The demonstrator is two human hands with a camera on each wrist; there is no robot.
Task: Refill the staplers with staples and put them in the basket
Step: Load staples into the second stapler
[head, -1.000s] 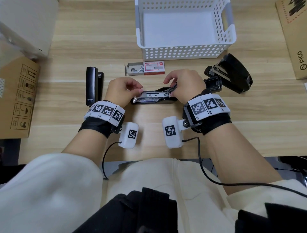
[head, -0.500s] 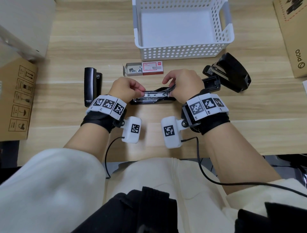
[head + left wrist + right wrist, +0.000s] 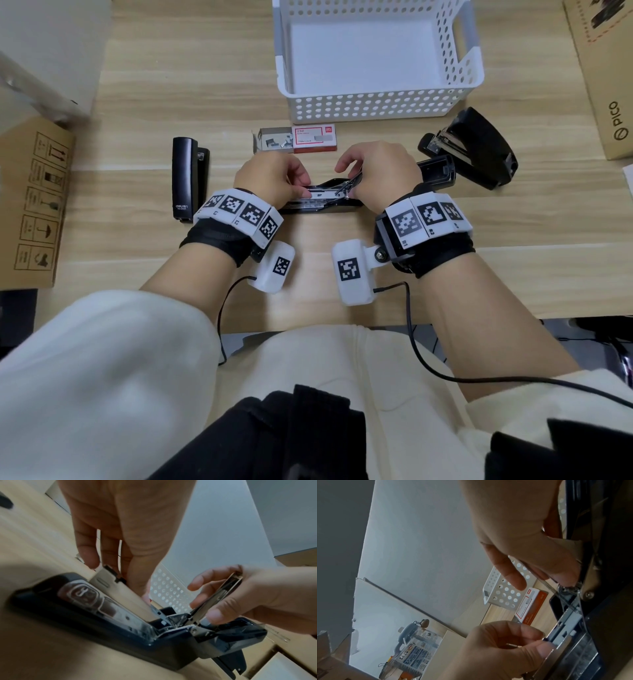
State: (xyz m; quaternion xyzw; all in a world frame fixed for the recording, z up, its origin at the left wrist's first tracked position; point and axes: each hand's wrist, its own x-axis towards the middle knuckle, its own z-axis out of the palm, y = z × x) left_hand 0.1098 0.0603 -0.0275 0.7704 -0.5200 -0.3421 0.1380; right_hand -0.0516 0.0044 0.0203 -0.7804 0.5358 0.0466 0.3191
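We see the opened stapler (image 3: 322, 205) lying flat on the table (image 3: 171, 85), our left hand (image 3: 270, 178) pinching its near-left end and our right hand (image 3: 380, 171) gripping its raised metal arm. Beyond sit the staple box (image 3: 301, 138) and white basket (image 3: 376, 106); another stapler (image 3: 186, 178) lies left, a third (image 3: 476, 147) right.

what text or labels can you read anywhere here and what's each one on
"PICO": cardboard box at the right edge.
"24/6": staple box, right wrist view; its other print is too small to read.
"R1": right wrist marker band.
Closed black stapler: white brand print, too blurred.
Left cardboard box: handling pictograms, captions illegible.
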